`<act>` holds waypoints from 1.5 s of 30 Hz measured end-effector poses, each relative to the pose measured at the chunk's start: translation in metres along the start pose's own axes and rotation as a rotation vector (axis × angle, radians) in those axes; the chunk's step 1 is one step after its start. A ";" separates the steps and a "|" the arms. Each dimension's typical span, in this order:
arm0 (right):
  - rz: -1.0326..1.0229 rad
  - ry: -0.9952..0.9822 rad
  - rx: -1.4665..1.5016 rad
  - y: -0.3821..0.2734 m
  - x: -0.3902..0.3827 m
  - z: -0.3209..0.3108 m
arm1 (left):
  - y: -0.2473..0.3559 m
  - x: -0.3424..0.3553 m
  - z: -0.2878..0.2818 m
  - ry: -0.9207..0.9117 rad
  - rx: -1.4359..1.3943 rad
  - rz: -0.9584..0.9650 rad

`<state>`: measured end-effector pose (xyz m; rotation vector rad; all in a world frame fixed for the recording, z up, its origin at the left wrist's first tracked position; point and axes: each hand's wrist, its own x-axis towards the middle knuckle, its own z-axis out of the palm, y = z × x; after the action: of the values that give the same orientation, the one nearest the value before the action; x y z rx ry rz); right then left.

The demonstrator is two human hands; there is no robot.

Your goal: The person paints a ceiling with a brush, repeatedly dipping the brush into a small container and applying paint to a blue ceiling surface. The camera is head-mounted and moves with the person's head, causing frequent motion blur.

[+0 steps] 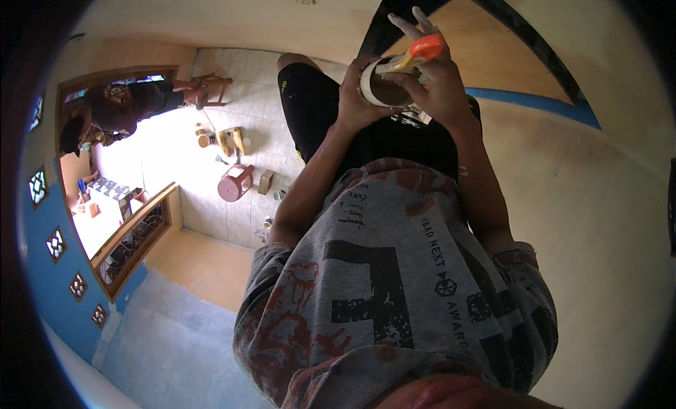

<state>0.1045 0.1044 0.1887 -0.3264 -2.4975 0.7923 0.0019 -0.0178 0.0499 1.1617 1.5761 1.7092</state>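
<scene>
My left hand (352, 99) is closed around a pale cylindrical container (387, 93) held up before my dark shorts. My right hand (443, 89) grips a brush-like tool with an orange handle end (424, 48) over the container's mouth. Its lower end is inside or behind the rim. Two whitish-smeared fingers of that hand stick up beside the handle; the thumb lies at the opening. What the container holds is hard to make out.
A person (120, 110) is near a wooden stool (215, 89) at a bright doorway (67, 184). A maroon plastic stool (232, 187), a block (265, 181) and small containers (205, 140) stand on the tiled floor (225, 219). A dark-framed wooden panel (510, 46) is at upper right.
</scene>
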 end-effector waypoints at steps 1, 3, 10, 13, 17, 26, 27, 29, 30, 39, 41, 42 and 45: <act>-0.001 -0.005 -0.007 -0.001 0.001 0.000 | 0.000 0.000 0.000 -0.001 -0.009 0.007; 0.008 -0.005 0.004 0.001 0.000 0.001 | 0.001 0.001 0.000 0.002 -0.001 -0.003; 0.014 -0.123 -0.109 0.023 -0.015 0.011 | -0.001 0.000 0.003 0.004 0.027 -0.008; 0.035 -0.115 -0.115 0.024 -0.018 0.014 | -0.006 -0.001 0.004 -0.002 0.031 -0.004; 0.058 -0.043 -0.046 0.029 -0.025 0.013 | -0.009 -0.002 0.010 0.076 -0.082 -0.012; 0.319 0.401 0.544 0.029 -0.059 0.015 | -0.007 -0.001 0.016 0.099 -0.036 -0.052; 0.354 0.415 0.546 0.030 -0.063 0.016 | -0.012 -0.003 0.017 0.098 -0.053 -0.060; 0.424 0.443 0.552 0.036 -0.074 0.019 | -0.021 -0.005 0.018 0.096 -0.045 -0.067; 0.433 0.431 0.519 0.039 -0.079 0.018 | -0.025 -0.007 0.019 0.095 -0.021 -0.065; 0.493 0.239 0.296 0.053 -0.094 0.000 | -0.042 -0.013 0.026 0.018 0.157 -0.038; 0.462 0.208 0.247 0.054 -0.093 -0.003 | -0.043 -0.013 0.027 0.007 0.176 -0.026; 0.470 0.203 0.250 0.056 -0.094 -0.003 | -0.043 -0.013 0.027 0.002 0.185 -0.022; 0.422 0.248 0.249 0.061 -0.098 -0.004 | -0.042 -0.012 0.029 -0.003 0.215 -0.012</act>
<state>0.1946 0.1196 0.1178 -0.8244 -2.0946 1.1374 0.0263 -0.0060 0.0047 1.2531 1.7963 1.5589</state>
